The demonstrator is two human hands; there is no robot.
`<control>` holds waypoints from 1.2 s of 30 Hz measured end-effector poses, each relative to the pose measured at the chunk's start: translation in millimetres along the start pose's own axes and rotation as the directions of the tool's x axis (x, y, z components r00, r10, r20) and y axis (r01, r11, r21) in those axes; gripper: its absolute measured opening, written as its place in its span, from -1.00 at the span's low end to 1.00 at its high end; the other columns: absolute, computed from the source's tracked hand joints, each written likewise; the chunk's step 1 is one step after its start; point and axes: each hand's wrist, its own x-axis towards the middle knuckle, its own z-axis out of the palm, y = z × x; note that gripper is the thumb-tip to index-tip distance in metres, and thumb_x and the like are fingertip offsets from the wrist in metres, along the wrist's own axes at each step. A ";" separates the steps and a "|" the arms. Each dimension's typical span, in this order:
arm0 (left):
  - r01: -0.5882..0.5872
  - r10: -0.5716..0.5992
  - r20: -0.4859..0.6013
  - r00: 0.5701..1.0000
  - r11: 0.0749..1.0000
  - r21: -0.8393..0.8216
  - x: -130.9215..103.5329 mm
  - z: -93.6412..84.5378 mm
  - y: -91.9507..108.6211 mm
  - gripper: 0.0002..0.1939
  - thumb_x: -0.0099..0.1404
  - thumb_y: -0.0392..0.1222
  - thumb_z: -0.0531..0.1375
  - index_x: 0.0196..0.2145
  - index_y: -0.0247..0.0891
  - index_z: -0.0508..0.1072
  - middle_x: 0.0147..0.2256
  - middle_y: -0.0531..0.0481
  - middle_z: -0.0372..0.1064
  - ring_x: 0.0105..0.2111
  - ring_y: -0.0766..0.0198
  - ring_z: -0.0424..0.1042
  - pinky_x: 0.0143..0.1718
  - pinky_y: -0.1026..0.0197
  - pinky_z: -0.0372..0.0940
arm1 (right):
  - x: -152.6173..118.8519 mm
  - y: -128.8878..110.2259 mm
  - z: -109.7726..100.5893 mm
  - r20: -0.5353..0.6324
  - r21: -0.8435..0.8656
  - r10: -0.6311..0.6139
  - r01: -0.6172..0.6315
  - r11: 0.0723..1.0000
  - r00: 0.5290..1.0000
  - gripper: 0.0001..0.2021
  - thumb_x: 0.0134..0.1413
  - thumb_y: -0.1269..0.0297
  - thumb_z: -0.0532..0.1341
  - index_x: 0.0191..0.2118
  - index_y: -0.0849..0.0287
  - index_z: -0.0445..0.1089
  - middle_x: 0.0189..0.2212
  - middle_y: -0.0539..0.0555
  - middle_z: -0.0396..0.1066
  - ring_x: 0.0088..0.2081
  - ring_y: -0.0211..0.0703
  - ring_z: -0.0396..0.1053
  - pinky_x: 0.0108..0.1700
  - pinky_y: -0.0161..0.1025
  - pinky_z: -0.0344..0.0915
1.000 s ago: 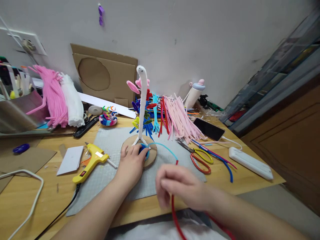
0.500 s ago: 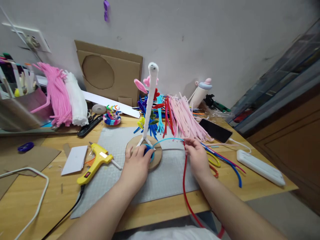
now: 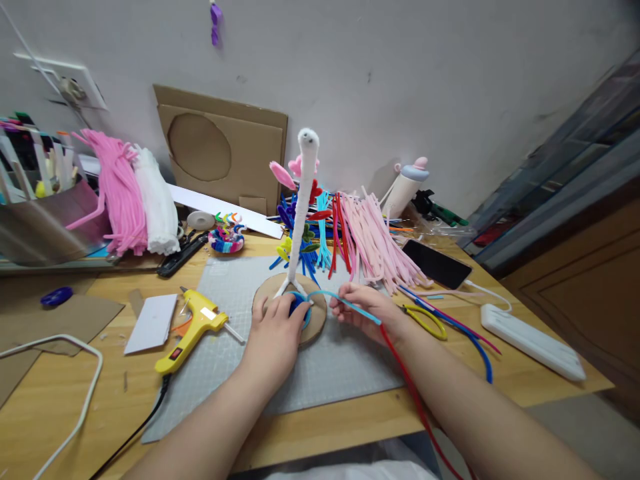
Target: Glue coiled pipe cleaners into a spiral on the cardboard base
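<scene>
A white fuzzy post (image 3: 301,207) with split feet stands on a round cardboard base (image 3: 316,320). My left hand (image 3: 273,333) presses over a blue coil (image 3: 299,305) on that base, its fingers wrapped round the coil's near side. A light blue pipe cleaner (image 3: 357,308) runs from the coil to my right hand (image 3: 367,313), which pinches it right of the base. At its far end it meets a red pipe cleaner (image 3: 410,383), which trails over my right wrist and off the table's front edge. Pink, red and yellow shapes stick out around the post.
A yellow glue gun (image 3: 193,330) lies left of my left hand on the grey mat (image 3: 220,373). Bundled pink pipe cleaners (image 3: 375,240) lie behind, with a phone (image 3: 437,263) and white power strip (image 3: 533,341) at right. Cardboard (image 3: 250,147) leans against the wall.
My right hand has moved left, nearer the base, and holds the light blue pipe cleaner closer to the coil. The blue and red join now shows beyond my fingers. The view has shifted slightly.
</scene>
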 end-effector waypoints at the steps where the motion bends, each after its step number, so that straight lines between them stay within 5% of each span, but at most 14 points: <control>1: 0.002 -0.002 -0.001 1.000 1.000 0.000 0.1 0.1 0.0 -0.66 0.34 -0.25 0.05 0.03 -0.01 0.36 0.00 -0.04 0.35 0.03 0.08 0.30 0.17 -0.15 -0.06 | 5.2 5.3 6.2 0.005 0.004 -0.017 0.017 1.000 1.000 -0.73 -0.17 0.20 0.33 -0.36 0.18 0.28 -0.42 0.07 0.48 -0.41 -0.18 0.43 -0.36 -0.27 0.32; 6: -0.001 0.001 0.001 1.000 1.000 -0.003 0.4 0.1 0.1 -0.67 0.35 -0.24 0.04 0.03 0.00 0.36 -0.01 -0.03 0.35 0.02 0.11 0.31 0.17 -0.14 -0.05 | 21.7 24.9 23.3 -0.039 -0.013 -0.148 0.148 0.989 0.988 -0.61 0.01 -0.11 0.20 -0.29 0.10 0.14 -0.43 0.01 0.48 -0.38 -0.19 0.45 -0.35 -0.29 0.31; 13: 0.000 0.000 -0.010 1.000 1.000 -0.006 0.2 1.3 -0.2 -0.65 0.33 -0.27 0.06 0.04 0.00 0.36 -0.01 -0.06 0.35 0.02 0.10 0.32 0.17 -0.15 -0.04 | 23.2 33.3 23.7 -0.041 -0.291 -0.326 0.301 0.908 0.944 -0.66 0.02 0.00 0.26 -0.25 0.07 0.16 -0.41 -0.02 0.45 -0.35 -0.18 0.44 -0.27 -0.24 0.34; 20: 0.013 -0.013 0.007 1.000 1.000 -0.019 0.0 1.7 -1.0 -0.67 0.36 -0.24 0.04 0.04 0.02 0.35 0.02 -0.03 0.34 0.05 0.11 0.29 0.18 -0.16 -0.07 | 15.5 36.5 20.3 0.139 -0.626 -0.508 0.473 0.620 0.850 -0.82 0.18 0.22 0.14 -0.26 0.10 0.48 -0.19 0.12 0.44 -0.10 -0.08 0.36 0.02 -0.08 0.25; 30: 0.049 -0.046 0.053 0.998 0.997 -0.065 1.7 -1.7 -0.3 -0.67 0.36 -0.21 0.05 0.05 0.08 0.34 0.05 -0.01 0.32 0.08 0.11 0.28 0.18 -0.16 -0.09 | 6.1 35.2 17.7 0.420 -0.733 -0.594 0.643 0.224 0.686 -0.70 0.13 0.44 0.12 -0.06 0.05 0.44 -0.07 0.13 0.44 -0.03 -0.05 0.35 0.02 -0.04 0.27; 36: 0.055 -0.050 0.055 0.997 0.993 -0.106 3.2 -1.6 -1.5 -0.65 0.35 -0.24 0.05 0.06 0.07 0.33 0.03 -0.01 0.34 0.06 0.13 0.30 0.16 -0.15 -0.08 | 5.1 29.1 18.0 0.501 -0.734 -0.549 0.664 0.141 0.669 -0.67 0.11 0.45 0.13 -0.03 0.02 0.42 -0.12 0.08 0.48 -0.07 -0.06 0.36 -0.02 -0.05 0.25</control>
